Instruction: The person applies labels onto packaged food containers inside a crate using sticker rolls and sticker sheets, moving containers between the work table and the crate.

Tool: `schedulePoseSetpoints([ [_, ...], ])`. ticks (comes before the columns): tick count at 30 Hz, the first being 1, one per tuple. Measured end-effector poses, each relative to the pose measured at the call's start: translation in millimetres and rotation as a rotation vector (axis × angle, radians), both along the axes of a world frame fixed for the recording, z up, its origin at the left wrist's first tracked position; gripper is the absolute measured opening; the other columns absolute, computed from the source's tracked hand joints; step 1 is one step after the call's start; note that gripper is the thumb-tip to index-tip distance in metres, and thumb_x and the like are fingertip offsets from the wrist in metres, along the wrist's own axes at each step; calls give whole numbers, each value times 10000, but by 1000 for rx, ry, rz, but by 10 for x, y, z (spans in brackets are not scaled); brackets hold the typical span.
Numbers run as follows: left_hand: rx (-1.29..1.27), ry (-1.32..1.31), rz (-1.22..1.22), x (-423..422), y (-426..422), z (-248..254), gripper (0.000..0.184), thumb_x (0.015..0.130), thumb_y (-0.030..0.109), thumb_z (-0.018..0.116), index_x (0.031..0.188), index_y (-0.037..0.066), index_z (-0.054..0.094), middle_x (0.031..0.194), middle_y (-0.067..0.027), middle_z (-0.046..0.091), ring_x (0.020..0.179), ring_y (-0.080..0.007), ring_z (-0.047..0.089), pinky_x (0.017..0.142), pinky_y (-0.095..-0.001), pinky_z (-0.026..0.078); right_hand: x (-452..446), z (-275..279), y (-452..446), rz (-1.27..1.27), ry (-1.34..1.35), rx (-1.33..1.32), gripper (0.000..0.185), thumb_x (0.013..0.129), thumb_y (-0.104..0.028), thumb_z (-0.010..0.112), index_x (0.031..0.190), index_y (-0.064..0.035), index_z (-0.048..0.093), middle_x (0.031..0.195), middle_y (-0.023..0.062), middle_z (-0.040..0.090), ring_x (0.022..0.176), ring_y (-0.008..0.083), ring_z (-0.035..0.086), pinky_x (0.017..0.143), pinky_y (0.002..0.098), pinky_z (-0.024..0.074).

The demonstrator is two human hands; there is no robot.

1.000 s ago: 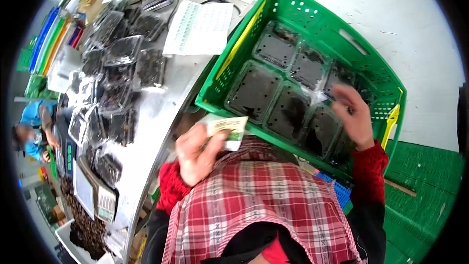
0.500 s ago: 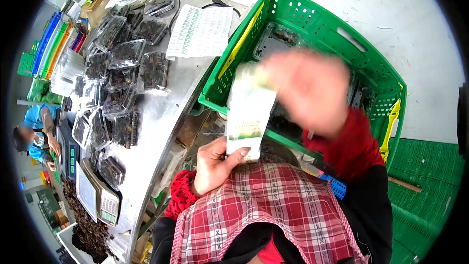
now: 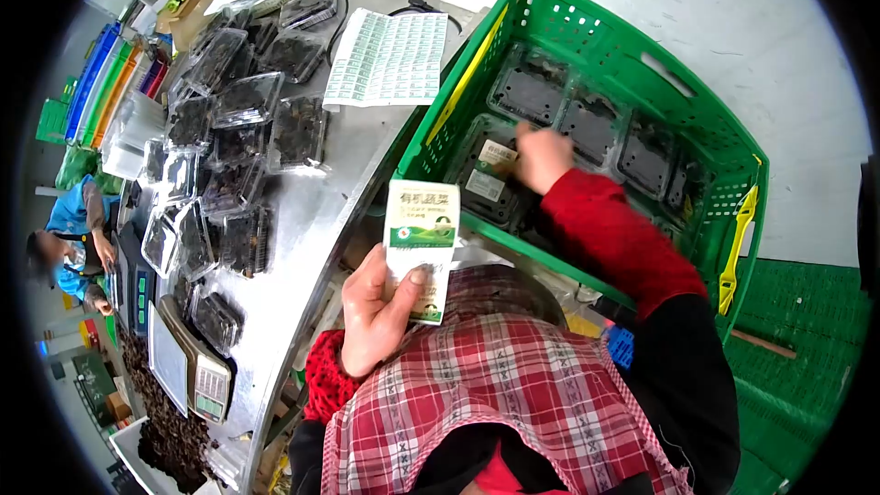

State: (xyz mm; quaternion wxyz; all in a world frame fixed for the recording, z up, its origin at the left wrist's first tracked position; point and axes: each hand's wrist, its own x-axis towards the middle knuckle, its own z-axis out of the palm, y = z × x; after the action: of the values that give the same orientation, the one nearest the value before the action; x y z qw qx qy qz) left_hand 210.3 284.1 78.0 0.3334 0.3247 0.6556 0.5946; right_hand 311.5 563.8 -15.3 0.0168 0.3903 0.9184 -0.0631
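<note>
My left hand grips a strip of printed labels, thumb on the front, just outside the green crate. Inside the crate, my right hand is at a label lying on the lid of a clear plastic box. Its fingers are curled at the label's right edge, with the fingertips partly hidden. More lidded boxes of dark contents, such as this clear box, lie beside and beyond my right hand.
On the metal table several clear boxes of dark pieces are piled. A printed sheet, a scale and a cable are there too. At far left a person in blue works. Dark loose pieces fill a white tray.
My right hand has gone from beside the label strip down into the crate, where a label now shows on a box. My left hand has shifted slightly left with the strip.
</note>
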Motion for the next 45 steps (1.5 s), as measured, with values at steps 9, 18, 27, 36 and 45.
schedulePoseSetpoints([
  [9,194,404,-191,-6,423,117,210,801,-29,712,1002,-13,655,1061,-142,632,898,-225,638,785,-322,499,342,1243,-686,392,772,-1035,248,834,-49,746,1057,2,651,874,70,670,765,115,631,686,268,514],
  [18,178,324,-347,189,564,43,201,784,-28,754,961,-15,660,979,-121,652,819,-205,645,702,-295,513,663,1202,-597,386,625,-973,210,824,-75,757,986,-6,642,855,60,653,716,118,603,621,273,482],
  [27,74,304,-266,257,553,-23,132,820,3,741,906,-20,644,857,-87,653,767,-174,629,699,-286,498,768,1193,-632,463,804,-683,139,799,-51,753,921,-25,689,789,70,647,628,172,605,545,298,464],
  [36,-6,-175,-90,397,398,1,174,932,53,642,1077,-43,656,939,-92,704,829,-110,632,737,-254,504,1311,818,307,-194,940,-879,166,833,-102,748,904,3,641,783,71,686,556,59,549,488,200,425],
  [45,39,109,-241,468,460,-47,134,921,21,621,1045,-21,648,852,-53,577,719,-123,515,635,-257,413,1245,116,135,-75,168,-239,533,715,-380,834,998,13,610,778,227,666,725,358,680,638,425,527],
])
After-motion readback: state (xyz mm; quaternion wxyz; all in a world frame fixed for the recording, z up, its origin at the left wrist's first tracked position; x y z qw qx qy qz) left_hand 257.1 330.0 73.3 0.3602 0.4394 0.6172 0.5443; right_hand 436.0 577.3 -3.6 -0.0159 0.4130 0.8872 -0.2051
